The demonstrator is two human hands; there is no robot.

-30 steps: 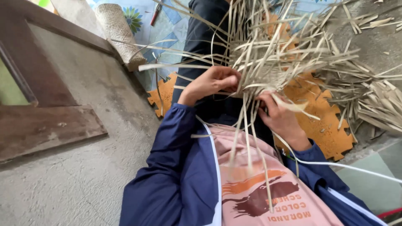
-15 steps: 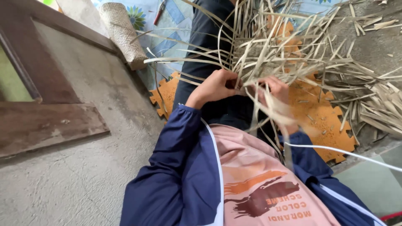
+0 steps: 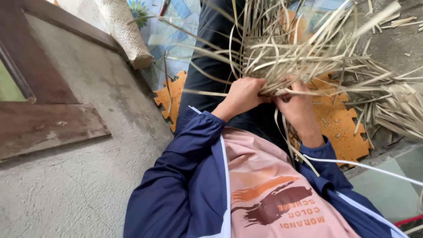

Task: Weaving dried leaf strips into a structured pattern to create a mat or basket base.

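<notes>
Both hands met at the near edge of the half-woven mat of pale straw strips [image 3: 291, 57], which lay across the person's lap above the dark trousers [image 3: 211, 66], its loose ends fanning out toward the orange foam floor tile [image 3: 339, 128] and the heap of cut strips [image 3: 396, 110] on the concrete. The left hand [image 3: 243, 94] had its fingers clenched over a bunch of strips at the edge, and the right hand [image 3: 299, 105] gripped the strips just beside it, knuckles almost touching; exactly which strand each hand pinched was hard to tell, since the strips crossed over the fingers. The main risk, as I judged it, was that the dry strips would crease or split if bent too sharply at the edge, and that a slackened grip would let the last crossings spring apart, because the free ends were stiff and pulled outward. A long loose strip [image 3: 286, 136] hung between the wrists and could snag on the blue sleeve [image 3: 189, 145], as could the white cord [image 3: 374, 169] running across the right arm. Compared with 1 second earlier, the hands had drawn closer together: the right hand, then lower and apart with a strip curling over it, had risen to the edge of the weave, and the strips that trailed down over the pink shirt [image 3: 260, 176] had mostly been gathered up. The rolled woven mat [image 3: 125, 33] against the wall sat in the same place.
</notes>
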